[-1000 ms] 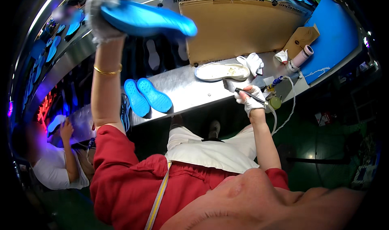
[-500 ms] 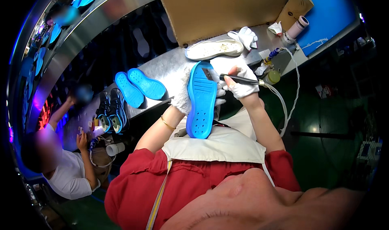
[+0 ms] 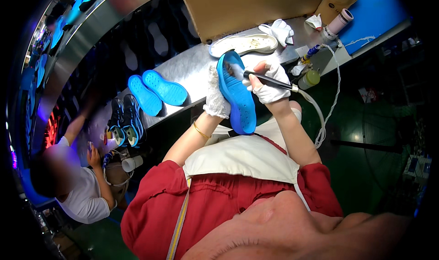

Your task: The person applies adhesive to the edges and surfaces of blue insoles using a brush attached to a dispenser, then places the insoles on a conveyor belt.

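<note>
My left hand [image 3: 215, 94], in a white knit glove, grips a blue shoe sole [image 3: 241, 105] along its left side. The sole is held tilted above my lap, its toe end toward the bench and its holed heel toward me. In my gloved right hand [image 3: 270, 87], thumb and fingertips close around a black-handled brush [image 3: 274, 82], with a pale hose running from its rear end. Its blurred bristles lie over the upper part of the sole's inner face. The fingers of my left hand are mostly hidden behind the sole.
On the metal bench [image 3: 196, 89] lie two blue soles [image 3: 165, 88], a whitish shoe [image 3: 247, 45], crumpled white gloves [image 3: 280, 32] and dark sneakers [image 3: 124, 121]. A cardboard sheet [image 3: 256, 8] stands behind. Right are a bottle [image 3: 309, 79], pink tumbler [image 3: 339, 22] and looping hose [image 3: 337, 77]. A co-worker [image 3: 84, 191] sits left.
The blue sole has moved up toward the bench and tipped, so its heel now points lower right. My left hand has shifted up with it. The brush stays at the sole's toe end.
</note>
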### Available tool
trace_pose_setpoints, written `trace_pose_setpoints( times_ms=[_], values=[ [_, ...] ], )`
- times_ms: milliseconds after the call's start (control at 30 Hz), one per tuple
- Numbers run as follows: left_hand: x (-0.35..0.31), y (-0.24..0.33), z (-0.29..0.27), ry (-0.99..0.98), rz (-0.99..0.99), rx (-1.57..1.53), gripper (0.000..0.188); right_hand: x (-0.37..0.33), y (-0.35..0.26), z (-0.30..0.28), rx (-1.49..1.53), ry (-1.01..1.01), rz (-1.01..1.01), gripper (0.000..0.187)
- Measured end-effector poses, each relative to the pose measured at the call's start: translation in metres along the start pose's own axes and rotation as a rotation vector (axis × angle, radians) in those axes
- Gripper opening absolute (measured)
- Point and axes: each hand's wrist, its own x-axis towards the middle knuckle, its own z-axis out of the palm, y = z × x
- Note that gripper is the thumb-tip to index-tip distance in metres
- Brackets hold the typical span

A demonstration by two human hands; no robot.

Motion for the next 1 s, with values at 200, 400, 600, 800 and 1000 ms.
trace_pose_setpoints(
  times_ms=[200, 400, 600, 800, 1000],
  values=[
    [0.005, 0.013, -0.011, 0.082, -0.035, 0.048, 0.073, -0.018, 0.019, 0.01, -0.028, -0.115, -0.102, 0.019],
    [0.004, 0.023, -0.017, -0.168, -0.185, 0.018, 0.085, -0.03, 0.009, 0.013, -0.399, -0.12, -0.486, 0.019],
    [-0.042, 0.015, -0.015, -0.184, -0.403, 0.273, 0.092, -0.052, 0.016, -0.029, 0.063, -0.082, 0.081, 0.011],
    [-0.026, 0.008, -0.01, -0.188, -0.347, 0.239, 0.098, -0.054, 0.01, -0.023, 0.295, -0.147, 0.212, 0.007],
    [0.006, 0.007, -0.005, -0.254, -0.175, 0.05, 0.116, -0.037, 0.009, -0.01, -0.067, -0.156, -0.181, 0.013]
  ],
)
